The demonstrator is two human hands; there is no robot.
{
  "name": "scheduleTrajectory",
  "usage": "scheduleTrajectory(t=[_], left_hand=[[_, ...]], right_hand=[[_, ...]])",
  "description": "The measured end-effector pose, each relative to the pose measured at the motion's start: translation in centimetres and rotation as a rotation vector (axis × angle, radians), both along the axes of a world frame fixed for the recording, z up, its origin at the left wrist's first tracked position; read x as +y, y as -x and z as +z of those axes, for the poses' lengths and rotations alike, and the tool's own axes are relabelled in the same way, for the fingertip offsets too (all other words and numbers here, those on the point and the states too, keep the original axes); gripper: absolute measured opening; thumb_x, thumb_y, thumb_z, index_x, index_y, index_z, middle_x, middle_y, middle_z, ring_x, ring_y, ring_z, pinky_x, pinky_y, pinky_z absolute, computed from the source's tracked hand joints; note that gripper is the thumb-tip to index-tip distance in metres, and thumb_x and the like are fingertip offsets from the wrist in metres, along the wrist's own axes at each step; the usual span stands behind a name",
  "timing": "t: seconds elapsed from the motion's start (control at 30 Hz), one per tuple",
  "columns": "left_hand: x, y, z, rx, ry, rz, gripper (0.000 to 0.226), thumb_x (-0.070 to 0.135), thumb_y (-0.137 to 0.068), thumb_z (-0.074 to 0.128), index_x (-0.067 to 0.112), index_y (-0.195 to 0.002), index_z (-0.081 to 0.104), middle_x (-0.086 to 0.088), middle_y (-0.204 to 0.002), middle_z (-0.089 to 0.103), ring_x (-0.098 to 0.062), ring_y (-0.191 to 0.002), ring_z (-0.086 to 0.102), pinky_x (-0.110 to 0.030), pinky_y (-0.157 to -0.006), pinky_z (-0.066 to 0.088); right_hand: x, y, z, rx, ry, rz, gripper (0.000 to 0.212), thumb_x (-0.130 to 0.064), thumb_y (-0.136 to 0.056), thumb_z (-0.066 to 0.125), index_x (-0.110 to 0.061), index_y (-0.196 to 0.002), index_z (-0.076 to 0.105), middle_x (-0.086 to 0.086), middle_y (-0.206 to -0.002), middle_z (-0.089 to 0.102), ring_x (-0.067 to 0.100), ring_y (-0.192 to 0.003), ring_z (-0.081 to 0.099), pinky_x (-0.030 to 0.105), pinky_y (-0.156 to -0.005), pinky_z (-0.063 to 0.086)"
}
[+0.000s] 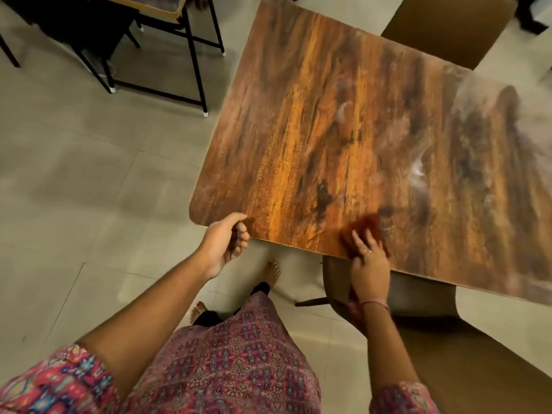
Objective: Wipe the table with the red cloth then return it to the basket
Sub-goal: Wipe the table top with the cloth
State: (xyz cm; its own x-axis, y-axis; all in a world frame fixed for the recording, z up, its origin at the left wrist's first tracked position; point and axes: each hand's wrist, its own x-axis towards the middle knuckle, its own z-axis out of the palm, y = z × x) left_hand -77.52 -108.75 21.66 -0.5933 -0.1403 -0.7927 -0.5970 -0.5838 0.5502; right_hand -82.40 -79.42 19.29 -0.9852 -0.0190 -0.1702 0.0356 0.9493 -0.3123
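Observation:
A square wooden table (313, 121) with dark grain fills the middle and right of the view. The red cloth (369, 227) lies flat on the table close to its near edge. My right hand (369, 264) presses on the cloth with fingers spread over it. My left hand (227, 240) curls around the table's near left edge, thumb on top. Pale smears streak the tabletop toward the right side (466, 121). No basket is in view.
A brown chair (424, 297) is tucked under the table's near edge by my right arm. Another brown chair (445, 28) stands at the far side. Black metal-framed furniture (167, 40) stands on the tiled floor at upper left. My bare feet (270, 273) are by the table.

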Motion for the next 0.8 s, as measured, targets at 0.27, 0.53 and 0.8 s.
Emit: scheduleTrajectory(t=[0.27, 0.53, 0.8], left_hand=[[4.7, 8.7, 0.0, 0.035, 0.262, 0.013, 0.037, 0.03, -0.085, 0.058, 0.017, -0.051, 0.053, 0.001, -0.043, 0.056, -0.009, -0.036, 0.049, -0.014, -0.036, 0.036], [7.1, 17.0, -1.2, 0.218, 0.533, 0.03, 0.045, 0.019, -0.095, 0.051, 0.008, -0.052, 0.053, 0.003, -0.039, 0.054, -0.006, -0.037, 0.051, -0.016, -0.039, 0.041], [9.2, 19.7, -2.3, 0.258, 0.61, 0.044, 0.05, 0.022, -0.097, 0.05, 0.014, -0.048, 0.055, 0.002, -0.04, 0.055, -0.008, -0.039, 0.052, -0.017, -0.041, 0.043]], right_hand=[[-6.9, 4.6, -0.5, 0.03, -0.093, 0.063, 0.06, -0.015, -0.09, 0.043, -0.033, -0.146, 0.03, -0.005, -0.156, 0.024, 0.025, -0.145, 0.018, 0.052, -0.114, 0.017], [0.2, 15.1, -1.6, 0.057, -0.039, 0.797, 0.059, -0.031, -0.081, 0.04, -0.039, -0.14, 0.039, -0.011, -0.15, 0.034, 0.02, -0.139, 0.033, 0.055, -0.109, 0.027], [1.0, 28.4, -1.1, 0.08, -0.078, -0.27, 0.053, -0.02, -0.089, 0.043, -0.031, -0.141, 0.041, -0.004, -0.152, 0.034, 0.024, -0.141, 0.027, 0.055, -0.116, 0.01]])
